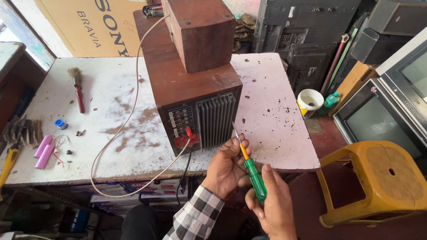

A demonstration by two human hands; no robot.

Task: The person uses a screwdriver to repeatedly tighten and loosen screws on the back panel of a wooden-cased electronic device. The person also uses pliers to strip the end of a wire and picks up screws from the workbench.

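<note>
At the table's near edge, my right hand [273, 207] gripped the green handle of a screwdriver [251, 169], while my left hand [226, 165] pinched its orange neck. The metal tip touched the finned grille on the back of a brown wooden speaker [196, 84] standing on the stained white table [273, 114].
</note>
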